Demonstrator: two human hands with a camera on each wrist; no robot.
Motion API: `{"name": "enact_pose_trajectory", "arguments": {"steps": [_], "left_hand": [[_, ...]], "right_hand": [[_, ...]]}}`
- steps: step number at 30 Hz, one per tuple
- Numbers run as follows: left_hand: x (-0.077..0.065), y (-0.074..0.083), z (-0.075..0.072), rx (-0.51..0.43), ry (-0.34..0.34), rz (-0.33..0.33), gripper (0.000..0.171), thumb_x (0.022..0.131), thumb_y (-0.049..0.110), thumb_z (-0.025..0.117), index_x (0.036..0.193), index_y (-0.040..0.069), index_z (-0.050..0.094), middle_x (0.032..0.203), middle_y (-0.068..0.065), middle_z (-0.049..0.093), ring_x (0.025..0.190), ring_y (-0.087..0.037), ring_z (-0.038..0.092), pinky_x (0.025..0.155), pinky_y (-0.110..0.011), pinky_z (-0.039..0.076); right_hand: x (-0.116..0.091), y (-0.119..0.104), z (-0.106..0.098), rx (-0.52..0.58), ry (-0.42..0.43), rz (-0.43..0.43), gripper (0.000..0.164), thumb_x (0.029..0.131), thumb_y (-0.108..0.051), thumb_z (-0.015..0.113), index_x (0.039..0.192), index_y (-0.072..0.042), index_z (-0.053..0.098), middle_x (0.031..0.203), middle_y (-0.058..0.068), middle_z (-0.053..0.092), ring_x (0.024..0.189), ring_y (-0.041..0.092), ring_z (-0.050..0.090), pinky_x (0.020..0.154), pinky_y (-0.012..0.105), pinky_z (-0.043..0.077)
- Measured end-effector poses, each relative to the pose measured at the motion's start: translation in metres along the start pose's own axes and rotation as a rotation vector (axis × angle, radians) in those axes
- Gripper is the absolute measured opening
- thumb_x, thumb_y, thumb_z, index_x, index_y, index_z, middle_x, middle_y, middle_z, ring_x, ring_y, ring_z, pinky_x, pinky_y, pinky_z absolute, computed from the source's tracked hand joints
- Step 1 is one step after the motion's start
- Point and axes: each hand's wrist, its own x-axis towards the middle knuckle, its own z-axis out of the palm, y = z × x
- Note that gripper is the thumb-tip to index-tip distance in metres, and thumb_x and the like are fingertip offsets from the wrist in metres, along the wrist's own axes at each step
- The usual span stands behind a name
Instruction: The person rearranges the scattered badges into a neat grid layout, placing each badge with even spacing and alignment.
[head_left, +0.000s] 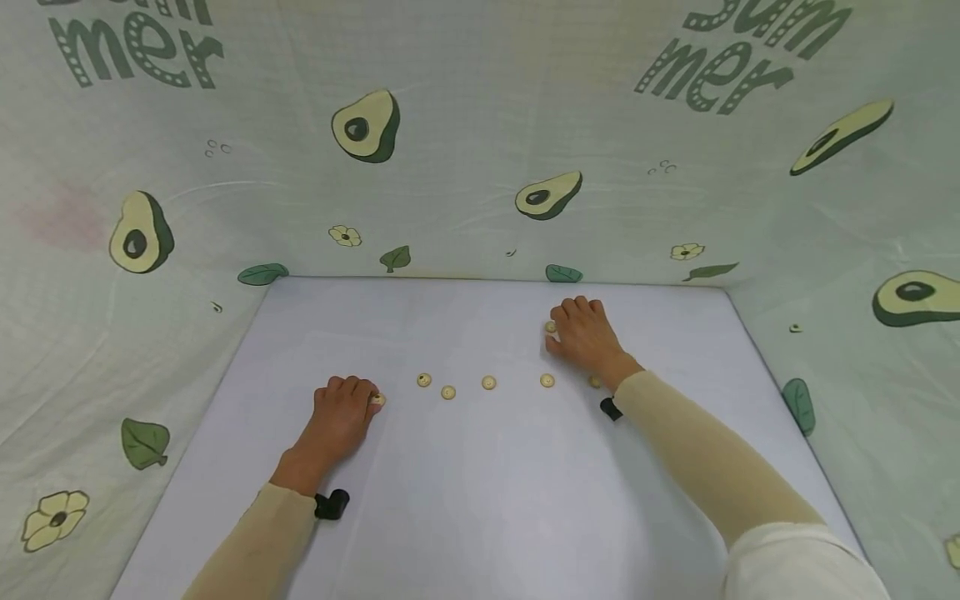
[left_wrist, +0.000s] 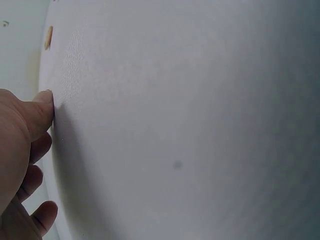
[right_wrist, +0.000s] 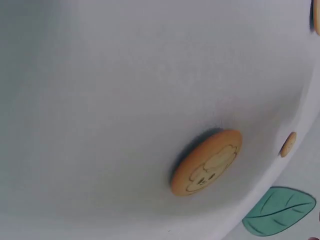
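Observation:
Several small round cookies lie on the white table. In the head view my left hand [head_left: 341, 417] pinches the leftmost cookie [head_left: 378, 399] between thumb and forefinger, low over the tabletop. The left wrist view has that hand's thumb [left_wrist: 44, 107] and curled fingers at the left edge, the cookie hidden behind them. Farther back on the right, my right hand [head_left: 587, 335] holds another cookie [head_left: 551, 327] between thumb and fingertips. Under the right wrist sits a partly covered cookie [head_left: 595, 382]. A printed animal face shows on the large cookie [right_wrist: 207, 162] in the right wrist view.
Between the hands lie a cookie [head_left: 423, 379], a slightly nearer cookie [head_left: 448, 392], a middle cookie [head_left: 489, 382] and a cookie [head_left: 547, 381] just left of the right wrist. An avocado-print cloth [head_left: 450, 192] rises behind the table [head_left: 465, 517] and along its sides.

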Motion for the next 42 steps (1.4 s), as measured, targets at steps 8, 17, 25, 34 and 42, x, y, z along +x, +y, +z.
{"name": "enact_pose_trajectory", "arguments": {"steps": [8, 17, 25, 34, 42], "left_hand": [[0.0, 0.0, 0.001, 0.006, 0.001, -0.003, 0.022, 0.102, 0.022, 0.072, 0.114, 0.005, 0.064, 0.106, -0.012, 0.065, 0.105, -0.037, 0.055, 0.09, -0.059, 0.045], [0.0, -0.001, 0.001, 0.025, 0.034, 0.022, 0.023, 0.1, 0.022, 0.074, 0.112, 0.005, 0.064, 0.103, -0.012, 0.063, 0.102, -0.037, 0.055, 0.09, -0.059, 0.045], [-0.002, 0.002, -0.003, 0.063, 0.057, 0.059, 0.024, 0.101, 0.022, 0.073, 0.113, 0.003, 0.063, 0.108, -0.015, 0.064, 0.103, -0.039, 0.054, 0.092, -0.061, 0.044], [0.0, 0.006, -0.006, 0.087, 0.058, 0.072, 0.022, 0.102, 0.022, 0.071, 0.11, 0.004, 0.061, 0.106, -0.015, 0.062, 0.101, -0.038, 0.052, 0.091, -0.059, 0.042], [-0.002, 0.006, -0.001, 0.094, 0.056, 0.057, 0.022, 0.102, 0.022, 0.071, 0.111, 0.004, 0.062, 0.108, -0.017, 0.063, 0.102, -0.039, 0.053, 0.09, -0.06, 0.043]], "right_hand": [[-0.025, -0.006, -0.003, 0.034, 0.08, -0.019, 0.034, 0.098, -0.031, 0.07, 0.116, -0.002, 0.067, 0.111, 0.014, 0.064, 0.103, 0.035, 0.055, 0.09, 0.052, 0.043], [-0.056, -0.02, -0.006, 0.076, 0.034, -0.072, 0.035, 0.098, -0.033, 0.073, 0.114, -0.003, 0.069, 0.112, 0.014, 0.065, 0.109, 0.036, 0.057, 0.097, 0.054, 0.042], [-0.064, -0.028, -0.002, 0.109, -0.002, -0.132, 0.033, 0.1, -0.033, 0.069, 0.117, -0.005, 0.069, 0.114, 0.011, 0.064, 0.109, 0.033, 0.054, 0.097, 0.052, 0.041], [-0.07, -0.027, -0.003, 0.109, 0.003, -0.14, 0.032, 0.099, -0.032, 0.071, 0.118, -0.006, 0.069, 0.114, 0.01, 0.064, 0.11, 0.033, 0.054, 0.099, 0.054, 0.041], [-0.069, -0.028, 0.0, 0.132, -0.02, -0.168, 0.032, 0.1, -0.033, 0.072, 0.12, -0.008, 0.069, 0.117, 0.008, 0.065, 0.112, 0.03, 0.053, 0.1, 0.052, 0.041]]}}
